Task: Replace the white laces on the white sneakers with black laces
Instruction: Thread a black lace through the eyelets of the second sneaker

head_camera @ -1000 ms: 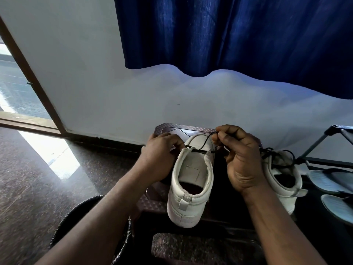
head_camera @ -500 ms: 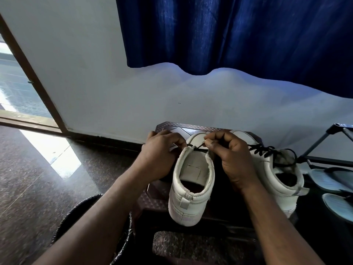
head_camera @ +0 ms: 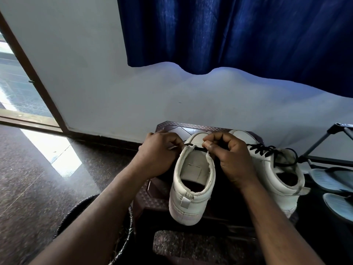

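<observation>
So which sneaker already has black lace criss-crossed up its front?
The outer sneaker, right of the right hand. The middle sneaker, between that and the left hand, shows only one black strand.

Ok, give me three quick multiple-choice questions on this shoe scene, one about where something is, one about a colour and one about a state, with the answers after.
1. The middle sneaker and the right sneaker stand on:
A) a brown stool
B) a shoe rack
C) the bare floor

2. The curtain is:
A) red
B) dark blue
C) green

3. The right hand:
A) lies flat on the stool
B) pinches a black lace at the middle sneaker
C) holds a slipper

Answers:
1 A, the patterned stool top shows beyond and beside both sneakers.
2 B, its folds are deep blue throughout.
3 B, thumb and forefinger close on the lace where it crosses the sneaker's opening.
</observation>
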